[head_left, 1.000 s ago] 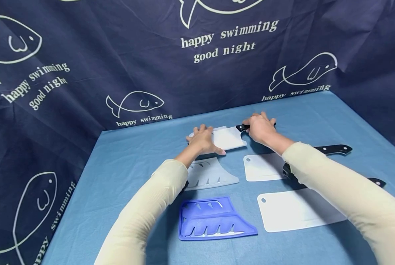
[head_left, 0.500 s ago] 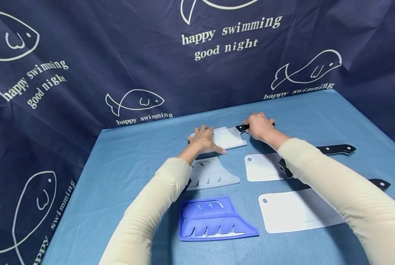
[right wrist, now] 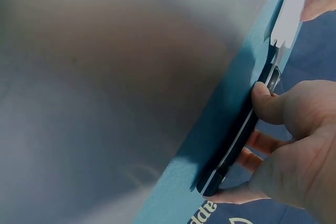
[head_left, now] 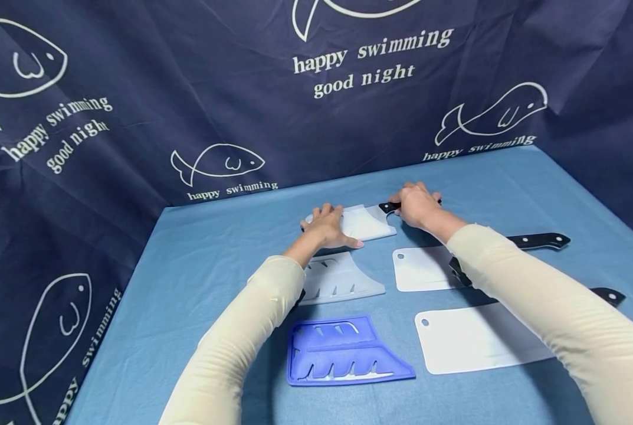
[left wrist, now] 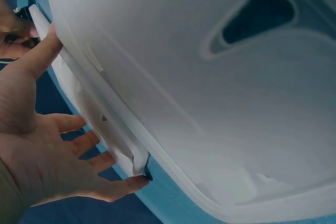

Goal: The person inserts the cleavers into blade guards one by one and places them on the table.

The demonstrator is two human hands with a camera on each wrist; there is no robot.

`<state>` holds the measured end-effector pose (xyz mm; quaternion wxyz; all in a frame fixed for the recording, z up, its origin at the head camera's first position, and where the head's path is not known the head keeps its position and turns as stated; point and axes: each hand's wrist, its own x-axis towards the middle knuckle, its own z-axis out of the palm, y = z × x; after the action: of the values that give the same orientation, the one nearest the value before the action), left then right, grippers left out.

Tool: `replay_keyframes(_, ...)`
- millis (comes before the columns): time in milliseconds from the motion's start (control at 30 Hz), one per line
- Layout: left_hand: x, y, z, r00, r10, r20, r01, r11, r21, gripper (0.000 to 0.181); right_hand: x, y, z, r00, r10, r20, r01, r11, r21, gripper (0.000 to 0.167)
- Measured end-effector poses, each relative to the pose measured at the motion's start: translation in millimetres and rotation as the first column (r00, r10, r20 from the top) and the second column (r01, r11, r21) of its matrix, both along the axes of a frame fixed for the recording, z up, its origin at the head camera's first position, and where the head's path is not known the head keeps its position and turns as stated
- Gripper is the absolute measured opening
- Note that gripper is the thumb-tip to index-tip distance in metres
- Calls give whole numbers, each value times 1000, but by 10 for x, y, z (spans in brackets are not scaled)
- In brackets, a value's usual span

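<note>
At the back of the table lies a cleaver whose blade sits in a white slotted blade guard (head_left: 365, 224). My right hand (head_left: 417, 205) grips its black handle (right wrist: 239, 135), thumb on one side and fingers on the other. My left hand (head_left: 324, 227) rests spread over the guard's far-left end, thumb toward me. In the left wrist view its straight fingers touch the guard (left wrist: 100, 121) along the edge. Part of the blade shows between guard and handle. Nearer me are a second whitish guard (head_left: 343, 280), partly under my left wrist, and a blue guard (head_left: 343, 354).
Two more cleavers lie on the right under my right forearm: one blade (head_left: 419, 268) farther off and another blade (head_left: 470, 342) nearer, both with black handles. A dark blue printed curtain (head_left: 295, 118) hangs behind the blue-covered table (head_left: 189, 307).
The head view has shifted slightly. Both hands keep their places on the guard and the handle, with little visible movement of the cleaver.
</note>
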<state>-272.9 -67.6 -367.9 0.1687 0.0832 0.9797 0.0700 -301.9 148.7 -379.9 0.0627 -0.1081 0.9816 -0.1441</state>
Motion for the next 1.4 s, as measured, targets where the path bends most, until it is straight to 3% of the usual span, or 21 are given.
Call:
replay_keyframes(400, 7, -17, -11, 1000, -19, 19, 19, 1000, 4, 107, 47, 30, 16, 1000, 19, 18, -19, 1000, -5, 41)
replay_keyframes(667, 49, -69, -2, 999, -38, -2, 38, 998, 46, 106, 119, 91, 97, 998, 61, -19, -61, 998, -19, 45)
replay_keyframes(1133, 309, -358, 54, 995, -37, -93, 50, 988, 147, 105, 490, 328, 305, 979, 130, -159, -136, 990, -31, 45)
replay_keyframes(1400, 510, -520, 17, 976, -102, -194, 121, 989, 89, 102, 674, 544, 362, 966, 143, -217, -158, 986, -50, 48)
